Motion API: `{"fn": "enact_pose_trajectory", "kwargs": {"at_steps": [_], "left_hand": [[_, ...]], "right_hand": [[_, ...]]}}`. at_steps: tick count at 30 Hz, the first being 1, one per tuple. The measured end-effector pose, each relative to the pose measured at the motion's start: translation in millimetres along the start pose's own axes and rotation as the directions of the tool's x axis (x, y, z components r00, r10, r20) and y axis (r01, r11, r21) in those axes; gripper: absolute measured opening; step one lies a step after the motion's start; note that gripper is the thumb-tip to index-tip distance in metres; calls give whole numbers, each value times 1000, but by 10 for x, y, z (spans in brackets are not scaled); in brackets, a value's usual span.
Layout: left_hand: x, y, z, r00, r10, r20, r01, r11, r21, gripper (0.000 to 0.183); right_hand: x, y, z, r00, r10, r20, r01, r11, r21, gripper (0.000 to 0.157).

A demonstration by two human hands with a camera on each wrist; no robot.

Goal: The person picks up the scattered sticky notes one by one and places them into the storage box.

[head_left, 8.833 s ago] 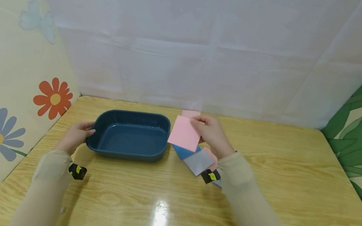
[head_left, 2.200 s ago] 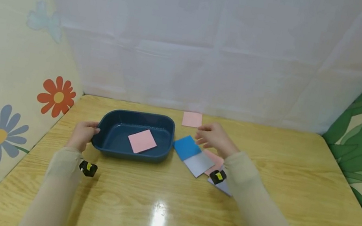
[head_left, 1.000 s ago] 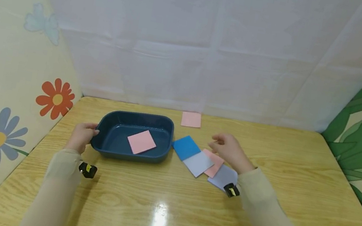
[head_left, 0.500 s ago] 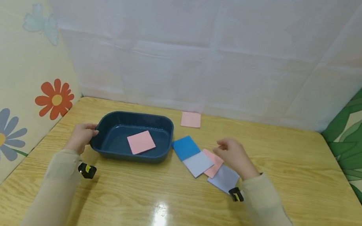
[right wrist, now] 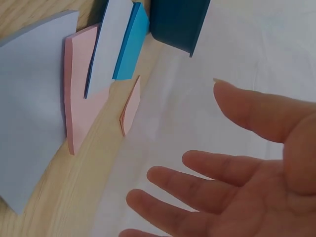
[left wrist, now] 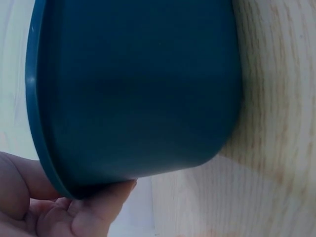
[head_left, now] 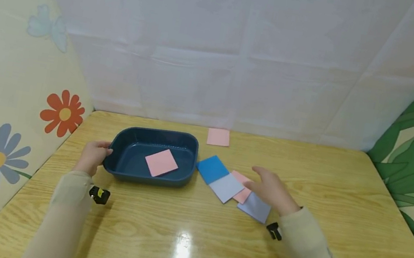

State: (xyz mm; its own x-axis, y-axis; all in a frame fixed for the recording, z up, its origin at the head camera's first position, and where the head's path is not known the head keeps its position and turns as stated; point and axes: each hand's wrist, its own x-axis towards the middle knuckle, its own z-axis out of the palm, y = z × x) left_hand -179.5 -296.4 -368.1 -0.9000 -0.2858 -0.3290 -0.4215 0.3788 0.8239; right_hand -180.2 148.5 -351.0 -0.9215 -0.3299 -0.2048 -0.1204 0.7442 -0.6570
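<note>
My left hand (head_left: 92, 156) grips the left rim of a dark blue rectangular basin (head_left: 149, 179), thumb on the inner side. In the left wrist view, the fingers lie under the lip of the basin (left wrist: 138, 89). One pink sticky note pad (head_left: 161, 163) lies flat inside. My right hand (head_left: 271, 190) hovers, holding nothing, its fingers spread, over the right end of an overlapping row of pads. That row has a blue pad (head_left: 212, 169), a pale grey pad (head_left: 227, 187), a pink pad (head_left: 244, 194) partly covered, and a lavender pad (head_left: 254, 208).
Another pink pad (head_left: 219, 137) lies by the back edge of the wooden table (head_left: 139, 236). A white cloth (head_left: 219, 58) hangs behind it. Flower-printed panels (head_left: 0, 112) stand at both sides.
The pink pad that my right hand held earlier now lies in the basin. That hand has moved right and toward me, and its fingers have spread. My left hand stays on the rim.
</note>
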Motion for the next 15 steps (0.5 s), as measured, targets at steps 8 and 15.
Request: {"fn": "enact_pose_trajectory", "kwargs": {"at_steps": [8,15], "left_hand": [[22,-5,-3,1000,3,6,-3,1000,-4,46],[11,9,-6,1000,16,2,-16,1000,7,45]], "right_hand": [[-35,33,27,1000,-15,-25,15,999,-31,62],[-74,70,57,1000,-6,-25,3,994,-109,62]]}}
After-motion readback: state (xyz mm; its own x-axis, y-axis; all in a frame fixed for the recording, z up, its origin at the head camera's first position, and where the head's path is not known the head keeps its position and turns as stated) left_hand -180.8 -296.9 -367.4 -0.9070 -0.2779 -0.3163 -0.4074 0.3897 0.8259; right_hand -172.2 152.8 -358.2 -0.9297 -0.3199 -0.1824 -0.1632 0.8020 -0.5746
